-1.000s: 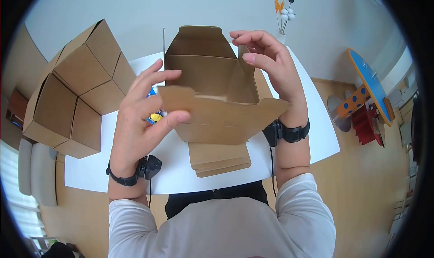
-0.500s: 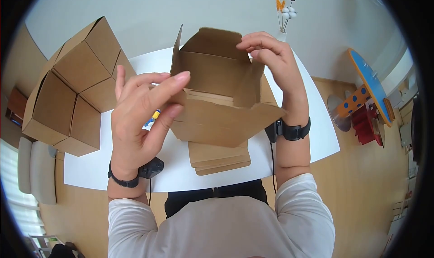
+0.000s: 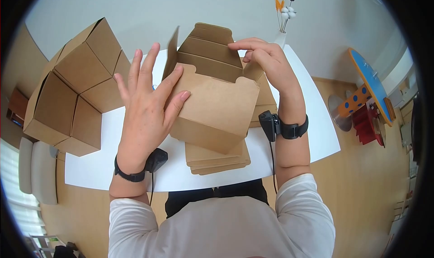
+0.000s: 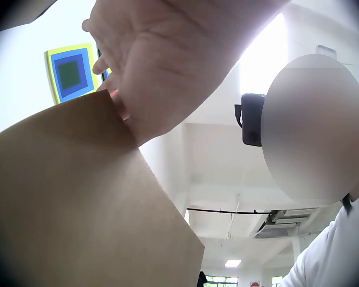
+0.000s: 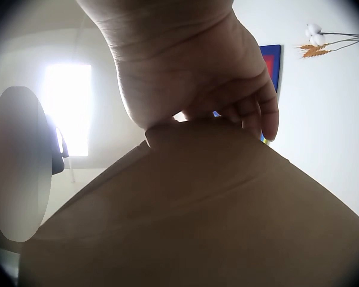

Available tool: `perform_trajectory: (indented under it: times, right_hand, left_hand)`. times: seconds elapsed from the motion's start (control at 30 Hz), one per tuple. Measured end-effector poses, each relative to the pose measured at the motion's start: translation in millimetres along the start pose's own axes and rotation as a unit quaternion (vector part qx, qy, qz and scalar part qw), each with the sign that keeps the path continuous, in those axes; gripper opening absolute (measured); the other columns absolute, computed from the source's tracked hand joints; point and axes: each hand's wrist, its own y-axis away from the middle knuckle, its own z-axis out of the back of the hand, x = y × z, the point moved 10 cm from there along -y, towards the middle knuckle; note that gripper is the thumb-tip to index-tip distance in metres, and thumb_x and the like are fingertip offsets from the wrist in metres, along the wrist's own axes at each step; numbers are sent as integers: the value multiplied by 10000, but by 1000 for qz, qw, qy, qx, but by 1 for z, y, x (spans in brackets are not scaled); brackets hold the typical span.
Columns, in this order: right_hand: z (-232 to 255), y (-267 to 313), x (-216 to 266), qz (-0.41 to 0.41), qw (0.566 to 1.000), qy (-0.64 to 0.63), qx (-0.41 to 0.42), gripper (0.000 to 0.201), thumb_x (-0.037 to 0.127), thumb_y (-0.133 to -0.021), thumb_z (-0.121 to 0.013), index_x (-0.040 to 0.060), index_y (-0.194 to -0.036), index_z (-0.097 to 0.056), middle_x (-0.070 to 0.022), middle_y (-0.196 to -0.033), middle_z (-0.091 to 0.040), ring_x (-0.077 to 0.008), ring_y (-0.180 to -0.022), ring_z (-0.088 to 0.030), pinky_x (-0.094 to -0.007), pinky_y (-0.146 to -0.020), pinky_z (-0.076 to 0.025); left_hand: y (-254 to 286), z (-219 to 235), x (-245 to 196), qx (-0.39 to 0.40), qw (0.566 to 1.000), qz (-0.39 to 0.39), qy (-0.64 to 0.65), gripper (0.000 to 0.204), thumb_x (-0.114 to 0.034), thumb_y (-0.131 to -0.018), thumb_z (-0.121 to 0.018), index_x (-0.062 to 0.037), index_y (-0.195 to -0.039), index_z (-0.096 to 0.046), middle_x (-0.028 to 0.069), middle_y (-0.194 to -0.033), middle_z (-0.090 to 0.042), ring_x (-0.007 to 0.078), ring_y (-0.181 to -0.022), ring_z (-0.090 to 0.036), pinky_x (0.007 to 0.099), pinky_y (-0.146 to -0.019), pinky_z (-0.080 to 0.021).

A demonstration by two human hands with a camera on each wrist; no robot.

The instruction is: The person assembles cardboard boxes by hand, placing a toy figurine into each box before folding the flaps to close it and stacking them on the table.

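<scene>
An unclosed cardboard box point(image 3: 212, 104) tilts above the table in the head view, its front flap raised and its back flap standing up. My left hand point(image 3: 147, 102) has its fingers spread, with thumb and index finger touching the box's left front corner. At the box's right side, my right hand point(image 3: 273, 66) bends its fingers over the side flap; whether it pinches the flap is hidden. The left wrist view shows the left hand point(image 4: 167, 66) over a cardboard panel point(image 4: 90, 197). In the right wrist view, the right hand point(image 5: 191, 72) is at the cardboard's upper edge point(image 5: 191, 134).
Flattened cardboard pieces point(image 3: 217, 161) lie stacked under the box on the white table point(image 3: 90, 172). Several closed-looking boxes point(image 3: 86, 68) stand stacked at the left. A vase with dried flowers point(image 3: 281, 37) is at the back right.
The box has tipped so its front flap now faces up toward the camera. My left hand's fingers have straightened and spread; my right hand stays beside the right flap.
</scene>
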Motion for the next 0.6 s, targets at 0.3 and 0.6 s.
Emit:
perform_trajectory:
  times: [0.3, 0.6]
  right_hand:
    - [-10, -2, -3, -3, 999, -28, 18, 410, 156, -834, -467, -15, -1105, -722, -108, -966, -686, -179, -830, -589, -298, -796, -471]
    - [-14, -8, -19, -23, 998, -55, 29, 417, 143, -862, -437, 8, -1127, -728, -64, -951, -694, -131, -821, -596, -282, -810, -479]
  left_hand:
    - [-1, -9, 15, 48, 999, 7, -9, 387, -349, -923, -670, -104, -1222, -690, 118, -1564, -359, 385, -1474, -246, 694, -1132, -169]
    - [-9, -11, -4, 30, 989, -66, 129, 313, -201, -889, -689, -95, -1182, -713, 154, -1585, -337, 423, -1482, -226, 494, -1148, -307]
